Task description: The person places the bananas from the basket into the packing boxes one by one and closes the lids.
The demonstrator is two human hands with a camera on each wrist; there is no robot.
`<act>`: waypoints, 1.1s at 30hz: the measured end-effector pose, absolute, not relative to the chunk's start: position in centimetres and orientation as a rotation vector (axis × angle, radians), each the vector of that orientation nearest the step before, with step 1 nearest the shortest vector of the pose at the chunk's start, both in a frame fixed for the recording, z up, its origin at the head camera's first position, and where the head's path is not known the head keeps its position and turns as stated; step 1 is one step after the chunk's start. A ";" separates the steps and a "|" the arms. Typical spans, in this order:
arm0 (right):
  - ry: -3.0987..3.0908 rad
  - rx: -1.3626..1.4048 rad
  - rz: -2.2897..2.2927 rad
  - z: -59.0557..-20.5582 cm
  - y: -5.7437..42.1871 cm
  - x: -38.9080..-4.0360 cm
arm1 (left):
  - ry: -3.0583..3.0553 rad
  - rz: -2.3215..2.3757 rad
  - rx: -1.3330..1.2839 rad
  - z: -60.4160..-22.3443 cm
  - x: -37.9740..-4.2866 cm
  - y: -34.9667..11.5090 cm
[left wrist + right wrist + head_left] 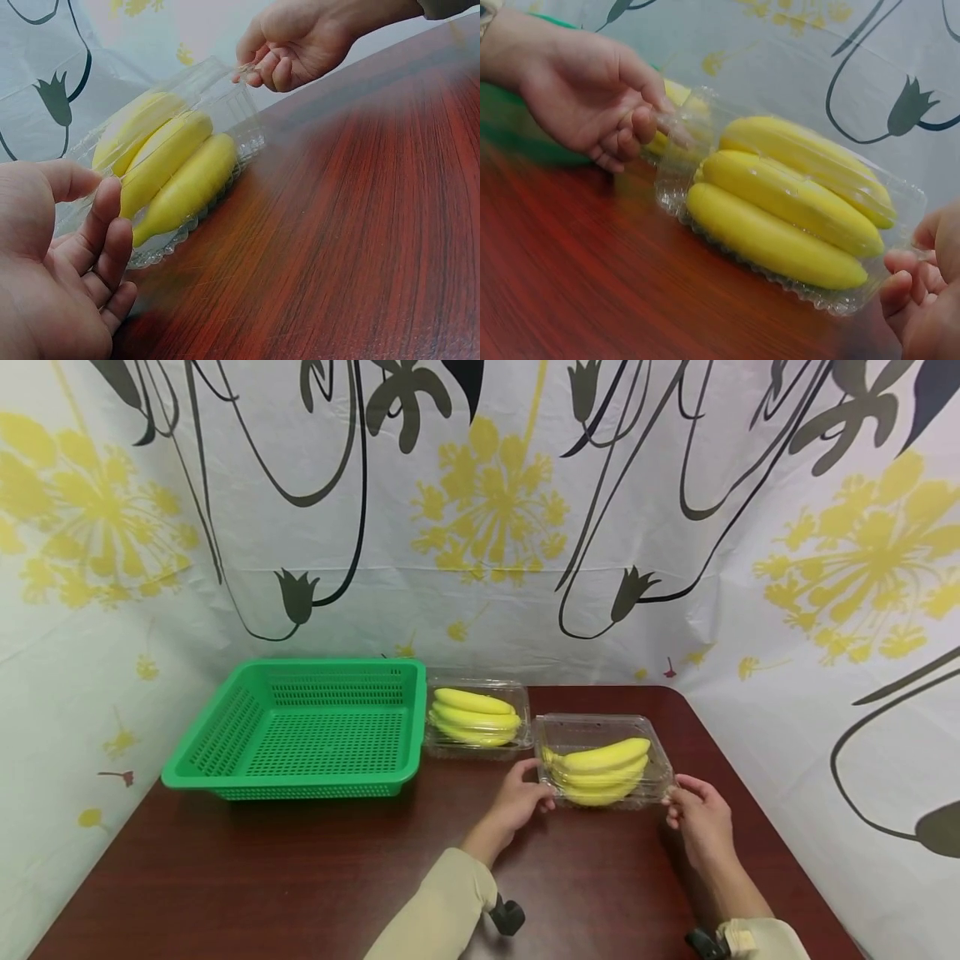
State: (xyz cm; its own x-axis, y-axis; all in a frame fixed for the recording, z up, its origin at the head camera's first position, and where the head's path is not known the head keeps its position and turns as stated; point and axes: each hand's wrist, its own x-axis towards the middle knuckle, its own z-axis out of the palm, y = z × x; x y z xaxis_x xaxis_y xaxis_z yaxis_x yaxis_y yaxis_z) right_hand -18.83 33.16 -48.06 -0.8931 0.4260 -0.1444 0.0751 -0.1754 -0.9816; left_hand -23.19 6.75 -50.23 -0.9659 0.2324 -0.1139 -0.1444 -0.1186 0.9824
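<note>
A clear plastic clamshell box (660,760) with a bunch of yellow bananas (600,768) inside lies on the right part of the table. My left hand (522,795) pinches the box's near left corner between thumb and forefinger. At the opposite near corner my right hand (701,818) pinches the rim, its other fingers curled underneath. In the left wrist view both the left hand (67,247) and the right hand (300,45) hold the rim, with the bananas (169,161) between them. The right wrist view shows the lid lying over the bananas (787,202).
Behind and to the left stands a second clear box (480,683) with bananas (474,718). Beside it is a green plastic basket (292,785). The dark red wooden table (300,868) meets a patterned cloth wall (360,643) at the back and sides.
</note>
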 end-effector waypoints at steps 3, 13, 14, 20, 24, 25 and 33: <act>-1.799 -0.563 2.305 -47.7 33.5 -18.4 | 1.892 2.167 0.089 -50.3 -23.3 6.7; -1.759 -0.600 2.722 -47.0 34.5 -17.7 | 1.901 2.177 0.113 -50.2 -23.2 6.7; -1.761 -0.598 2.730 -47.0 34.6 -17.7 | 1.902 2.180 0.111 -50.2 -23.2 6.7; -1.727 -0.610 2.741 -47.1 34.4 -18.1 | 1.902 2.179 0.116 -50.1 -23.2 6.7; -1.736 -0.611 2.707 -47.1 34.3 -18.1 | 1.883 2.193 0.135 -50.3 -23.2 6.6; -1.753 -0.597 2.684 -47.1 34.2 -18.2 | 1.886 2.202 0.151 -50.3 -23.2 6.6; -1.858 -0.539 2.514 -47.0 33.9 -18.1 | 1.885 2.192 0.136 -50.4 -23.3 6.7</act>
